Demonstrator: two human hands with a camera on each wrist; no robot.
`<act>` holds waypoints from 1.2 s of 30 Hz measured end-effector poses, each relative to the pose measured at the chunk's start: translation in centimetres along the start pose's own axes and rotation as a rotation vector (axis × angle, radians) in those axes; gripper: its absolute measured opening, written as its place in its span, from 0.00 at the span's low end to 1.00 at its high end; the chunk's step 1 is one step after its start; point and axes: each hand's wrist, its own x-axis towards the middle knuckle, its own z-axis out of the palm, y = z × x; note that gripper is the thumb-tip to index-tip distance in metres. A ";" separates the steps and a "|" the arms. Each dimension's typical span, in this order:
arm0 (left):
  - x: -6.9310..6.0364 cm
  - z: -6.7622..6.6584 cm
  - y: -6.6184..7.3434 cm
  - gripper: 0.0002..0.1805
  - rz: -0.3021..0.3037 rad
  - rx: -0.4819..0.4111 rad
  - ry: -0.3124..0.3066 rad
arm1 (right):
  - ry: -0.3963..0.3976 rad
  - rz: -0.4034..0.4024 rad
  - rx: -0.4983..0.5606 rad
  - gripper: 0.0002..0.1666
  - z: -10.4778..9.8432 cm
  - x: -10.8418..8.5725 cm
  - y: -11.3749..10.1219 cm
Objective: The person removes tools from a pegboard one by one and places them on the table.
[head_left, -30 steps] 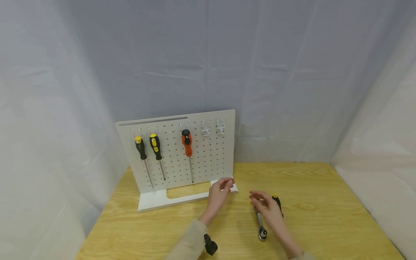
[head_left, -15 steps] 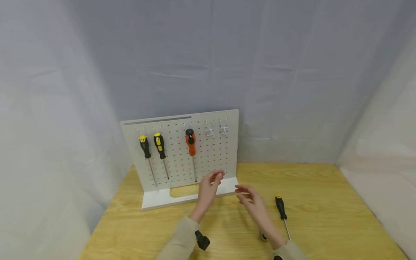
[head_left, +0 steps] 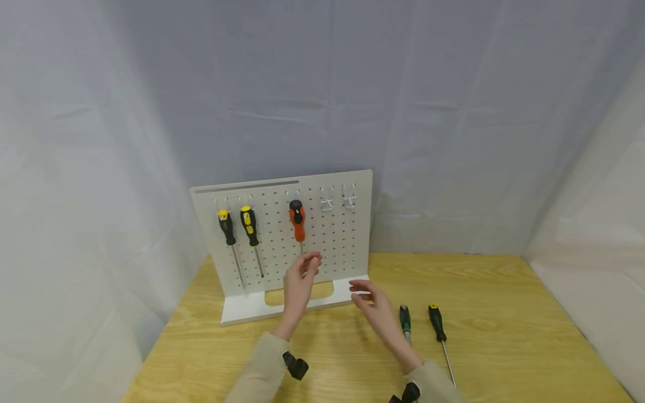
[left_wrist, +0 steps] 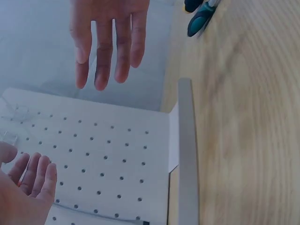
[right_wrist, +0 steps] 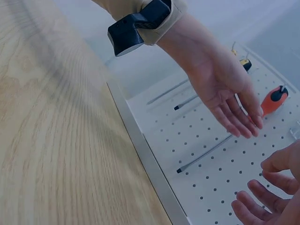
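My left hand (head_left: 298,284) is raised in front of the white pegboard (head_left: 332,246), just below the red and black screwdriver (head_left: 297,220), with relaxed fingers and nothing in them. To its right, my right hand (head_left: 378,316) hovers near the board's right base, fingers loosely bent and holding nothing. The right wrist view has the left hand (right_wrist: 220,79) before the hanging screwdrivers and the right hand (right_wrist: 276,192) at the lower right. Two black and yellow screwdrivers, one at the far left (head_left: 227,227) and one beside it (head_left: 249,226), hang on the board.
Two clear hooks (head_left: 327,201) are at the board's upper right, holding nothing. On the wooden table (head_left: 504,324) to the right lie a green-handled tool (head_left: 405,320), partly hidden by the right arm, and a black screwdriver with a yellow end (head_left: 436,323). White cloth (head_left: 453,140) surrounds the table.
Both hands have moved left, the left one also upward across the board. The right hand has left the tools on the table, and the green handle is now uncovered. The view has shifted slightly.
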 end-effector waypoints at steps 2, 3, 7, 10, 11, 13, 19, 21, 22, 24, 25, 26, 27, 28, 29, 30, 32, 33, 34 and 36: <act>0.3 -0.6 0.4 0.15 0.006 0.011 0.018 | -0.009 -0.010 0.000 0.17 0.4 0.3 -0.1; 0.5 -0.8 0.4 0.15 0.006 0.015 0.028 | -0.010 -0.016 0.001 0.17 0.7 0.6 -0.2; 1.8 -1.4 -0.5 0.15 -0.001 0.027 0.073 | -0.016 -0.041 0.012 0.16 1.7 1.6 -0.7; 2.7 -1.7 -1.5 0.17 -0.004 0.021 0.097 | -0.026 -0.052 0.010 0.16 2.4 2.5 -1.1; 3.0 -1.8 -1.8 0.18 -0.007 0.016 0.101 | -0.029 -0.055 0.003 0.16 2.6 2.8 -1.2; 3.4 -2.2 -2.0 0.19 -0.009 0.010 0.110 | -0.035 -0.049 -0.014 0.17 3.0 3.4 -1.4; 4.6 -3.1 -1.4 0.18 0.007 0.028 0.159 | -0.059 -0.076 -0.040 0.18 3.8 5.1 -2.0; 5.0 -3.3 -1.2 0.19 0.020 0.036 0.172 | -0.074 -0.091 -0.030 0.19 4.0 5.8 -2.2; 5.2 -3.4 -1.1 0.19 0.025 0.038 0.174 | -0.083 -0.105 -0.025 0.19 4.1 6.1 -2.2; 5.5 -3.6 -1.0 0.19 0.030 0.045 0.176 | -0.104 -0.114 -0.008 0.21 4.4 6.7 -2.1; 5.7 -3.6 -0.9 0.19 0.035 0.048 0.176 | -0.115 -0.117 0.000 0.21 4.5 7.1 -2.0; 5.9 -3.7 -0.9 0.19 0.037 0.051 0.175 | -0.123 -0.120 0.002 0.22 4.7 7.4 -1.9; 6.1 -3.8 -0.9 0.19 0.038 0.058 0.172 | -0.130 -0.124 0.005 0.22 4.9 7.8 -1.7; 6.2 -3.8 -0.9 0.19 0.043 0.057 0.166 | -0.136 -0.126 0.010 0.23 5.1 8.1 -1.6; 6.3 -3.8 -0.9 0.20 0.046 0.056 0.157 | -0.138 -0.124 0.011 0.23 5.3 8.4 -1.4; 6.4 -3.9 -0.8 0.20 0.048 0.058 0.147 | -0.140 -0.127 0.013 0.23 5.5 8.7 -1.3; 6.6 -3.9 -0.8 0.21 0.048 0.062 0.127 | -0.149 -0.127 0.015 0.23 5.9 9.2 -1.2; 6.7 -3.9 -0.8 0.22 0.051 0.059 0.117 | -0.155 -0.123 0.016 0.24 6.0 9.4 -1.2; 6.7 -4.0 -0.8 0.22 0.051 0.056 0.109 | -0.163 -0.118 0.014 0.24 6.2 9.6 -1.2; 6.9 -4.1 -0.9 0.23 0.050 0.061 0.098 | -0.178 -0.110 0.015 0.24 6.4 9.9 -1.3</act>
